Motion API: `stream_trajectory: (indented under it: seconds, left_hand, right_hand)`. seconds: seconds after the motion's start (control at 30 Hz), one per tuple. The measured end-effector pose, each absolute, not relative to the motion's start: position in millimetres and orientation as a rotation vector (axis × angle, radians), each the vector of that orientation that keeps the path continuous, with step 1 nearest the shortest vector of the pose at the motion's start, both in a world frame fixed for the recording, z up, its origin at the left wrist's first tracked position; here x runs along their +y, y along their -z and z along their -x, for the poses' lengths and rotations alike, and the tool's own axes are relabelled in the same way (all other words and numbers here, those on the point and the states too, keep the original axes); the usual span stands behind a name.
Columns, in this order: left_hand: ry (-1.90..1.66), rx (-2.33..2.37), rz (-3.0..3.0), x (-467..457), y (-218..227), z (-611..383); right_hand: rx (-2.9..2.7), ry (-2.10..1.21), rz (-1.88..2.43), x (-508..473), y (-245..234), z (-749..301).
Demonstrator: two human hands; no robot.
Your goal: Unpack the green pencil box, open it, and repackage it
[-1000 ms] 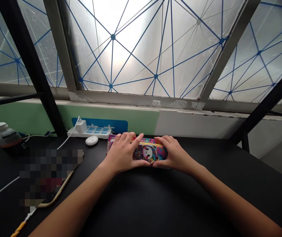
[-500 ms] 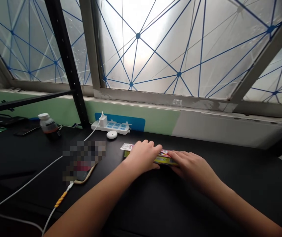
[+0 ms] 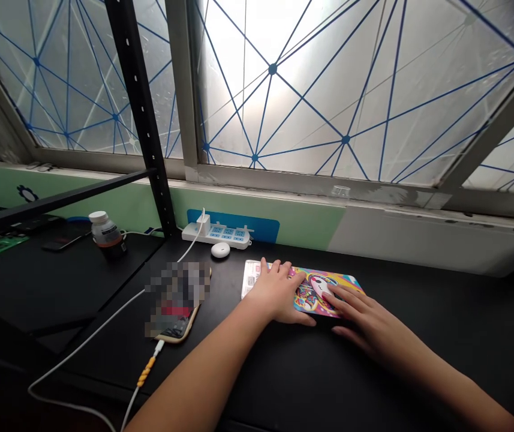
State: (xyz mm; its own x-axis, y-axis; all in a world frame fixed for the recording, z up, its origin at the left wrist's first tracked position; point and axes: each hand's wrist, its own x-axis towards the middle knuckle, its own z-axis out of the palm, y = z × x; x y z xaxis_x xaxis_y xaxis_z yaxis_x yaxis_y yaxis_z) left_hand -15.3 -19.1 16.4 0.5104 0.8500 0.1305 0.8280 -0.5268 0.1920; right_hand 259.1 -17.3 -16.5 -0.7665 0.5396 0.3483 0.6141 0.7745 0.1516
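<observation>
Box [image 3: 316, 295] under flat left hand [image 3: 277, 292], flat right hand [image 3: 364, 316]

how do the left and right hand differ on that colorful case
The left hand covers the left part of the colourful printed case with its fingers, while the right hand reaches only its right part with the fingertips. The left hand's fingers point away from the person; the right hand's slant leftward. Both hands are bare, palm down and on the same case.
</observation>
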Motion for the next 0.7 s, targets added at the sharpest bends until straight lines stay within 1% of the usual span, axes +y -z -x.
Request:
stream_trajectory:
  seconds: [0.3,0.53,0.7]
  left_hand:
    - [-0.448,1.474,-2.604,-18.1,-16.1,12.9]
    - [-0.432,1.503,-2.581,-18.6,-16.2,5.4]
    - [-0.379,1.556,-2.569,-22.6,-15.5,5.7]
  right_hand:
    - [-2.744,0.204,1.124,-29.6,21.2,-194.8]
    - [-2.838,-0.108,1.135,-29.3,-4.4,-222.4]
    - [-2.899,-0.236,1.101,-27.5,-18.2,-242.5]
